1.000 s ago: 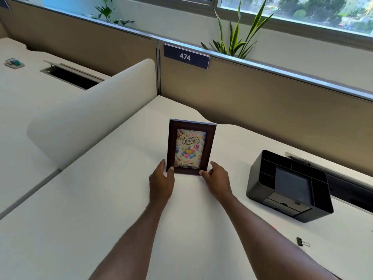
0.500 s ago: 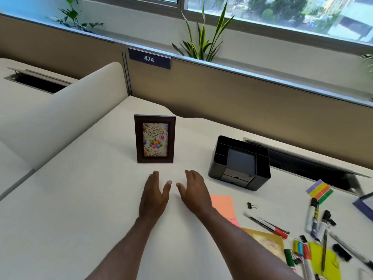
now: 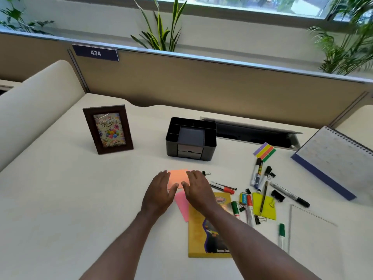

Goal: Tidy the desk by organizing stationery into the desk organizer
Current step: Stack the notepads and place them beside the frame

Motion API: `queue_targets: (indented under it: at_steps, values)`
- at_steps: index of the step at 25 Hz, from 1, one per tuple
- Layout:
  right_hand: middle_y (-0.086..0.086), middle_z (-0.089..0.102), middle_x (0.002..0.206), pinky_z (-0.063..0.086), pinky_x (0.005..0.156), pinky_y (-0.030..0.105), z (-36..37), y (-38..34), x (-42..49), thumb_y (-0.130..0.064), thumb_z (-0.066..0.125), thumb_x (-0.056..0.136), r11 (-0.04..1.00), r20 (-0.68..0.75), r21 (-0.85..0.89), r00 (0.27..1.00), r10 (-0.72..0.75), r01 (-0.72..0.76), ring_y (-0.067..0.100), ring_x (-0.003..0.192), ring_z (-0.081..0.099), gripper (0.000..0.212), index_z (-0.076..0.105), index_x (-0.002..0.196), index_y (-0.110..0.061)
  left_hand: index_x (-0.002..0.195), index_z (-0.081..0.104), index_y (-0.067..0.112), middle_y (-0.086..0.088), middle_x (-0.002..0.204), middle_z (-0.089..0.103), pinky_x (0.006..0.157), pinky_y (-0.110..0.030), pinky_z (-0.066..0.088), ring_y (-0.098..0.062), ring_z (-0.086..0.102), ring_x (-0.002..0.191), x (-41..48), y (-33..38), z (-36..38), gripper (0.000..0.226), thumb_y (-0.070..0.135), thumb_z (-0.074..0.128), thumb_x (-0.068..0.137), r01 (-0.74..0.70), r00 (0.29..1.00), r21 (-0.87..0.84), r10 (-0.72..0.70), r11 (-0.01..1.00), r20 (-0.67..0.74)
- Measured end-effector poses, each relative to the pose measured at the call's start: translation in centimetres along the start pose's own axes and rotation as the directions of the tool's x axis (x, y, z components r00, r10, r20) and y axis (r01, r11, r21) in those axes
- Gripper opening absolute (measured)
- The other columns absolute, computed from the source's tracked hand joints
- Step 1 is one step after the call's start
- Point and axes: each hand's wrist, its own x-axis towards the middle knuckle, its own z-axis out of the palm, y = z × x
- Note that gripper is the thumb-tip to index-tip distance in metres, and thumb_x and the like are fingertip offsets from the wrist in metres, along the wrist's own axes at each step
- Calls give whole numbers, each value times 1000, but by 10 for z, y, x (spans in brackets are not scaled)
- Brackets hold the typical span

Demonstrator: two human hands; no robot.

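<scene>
Cream desk (image 3: 60, 199) filled most of the view, backed by a tan partition (image 3: 201, 87) that carried a dark plate reading "474" (image 3: 95, 52), with potted plants (image 3: 161, 27) on the window ledge behind it. A spiral-bound pad (image 3: 331, 158) with a blue edge lay tilted at the far right. A yellow book (image 3: 207, 235) lay flat under the person's right forearm; its cover print was too blurred to read. A dark wooden frame (image 3: 108, 129) stood upright at the left and showed a "Happy Birthday" card with balloons. The black desk organizer (image 3: 190, 138) stood mid-desk, just beyond the hands, its compartments showing nothing inside. The left hand (image 3: 159, 193) and right hand (image 3: 198, 190) were flat, palms down, fingers straight, gripping nothing. Between them lay an orange sticky pad (image 3: 177, 176); whether the fingers touched it could not be told. A pink sheet (image 3: 182, 205) lay below it, partly under the right hand. Bare desk stretched to the left of the hands; the right side was crowded with markers (image 3: 256, 174), a yellow sticky pad (image 3: 264, 207), coloured page flags (image 3: 264, 151) and a green-capped marker (image 3: 281, 233). A small black binder clip (image 3: 206, 173) lay just beside the right fingertips.
</scene>
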Motion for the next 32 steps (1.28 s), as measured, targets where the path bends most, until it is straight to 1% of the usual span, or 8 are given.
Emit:
queue_targets:
  at_steps: [4,6,8,11,13,17,23,32]
  values:
    - [14,55,123,41,98,37,-22,45,-31,-27,52,94,994,4,-1,994,110,-110,30,117,50,42,51,130,-5,118,65,11,-6,113,68,84,-34,52,-24,61,102,-12,46,30,60,58,45,85,-186,982,144,178,972,71]
    - [13,54,121,42,94,36,-33,65,-46,-26,54,93,985,9,-26,985,172,-172,30,115,49,42,50,130,-6,111,68,13,-3,101,69,72,-34,52,-22,60,90,-17,64,41,58,60,45,84,-197,979,218,179,956,100]
    - [11,54,120,42,92,35,-42,78,-59,-27,55,92,972,6,-77,975,222,-221,29,113,49,42,50,129,-8,107,68,13,-4,95,67,68,-36,52,-24,59,87,-19,78,47,58,60,45,83,-135,986,271,101,953,135]
    - [12,58,111,45,87,36,-50,89,-74,-26,58,89,965,-45,-110,972,232,-236,29,103,53,36,56,120,-9,111,63,13,-6,103,63,73,-37,49,-26,56,95,-22,95,48,54,58,51,85,-11,991,301,-30,954,132]
    - [11,58,108,45,85,36,-53,93,-82,-26,60,87,966,-66,-95,970,236,-241,29,100,53,35,57,118,-9,117,60,14,-6,110,61,77,-36,47,-25,54,101,-23,102,50,53,56,50,88,19,993,301,-54,954,109]
    - [12,59,105,46,84,39,-64,108,-93,-22,63,84,941,-109,-50,938,329,-336,31,98,53,32,60,111,-6,118,60,14,-5,113,60,81,-35,48,-24,53,103,-18,136,65,51,54,51,88,-45,995,220,23,974,100]
    - [14,62,88,52,68,41,-98,170,-129,-22,75,72,881,-178,-136,886,428,-453,35,80,59,29,63,93,-6,110,63,16,-7,106,62,80,-38,49,-27,56,101,-30,220,118,44,50,55,85,-186,969,91,167,978,182]
    - [18,62,93,52,71,42,-141,239,-208,-25,74,76,730,-228,-95,728,646,-677,37,86,58,33,63,97,-2,117,60,12,-9,115,60,88,-39,45,-30,52,109,-53,310,183,46,47,49,90,-329,905,66,295,942,307]
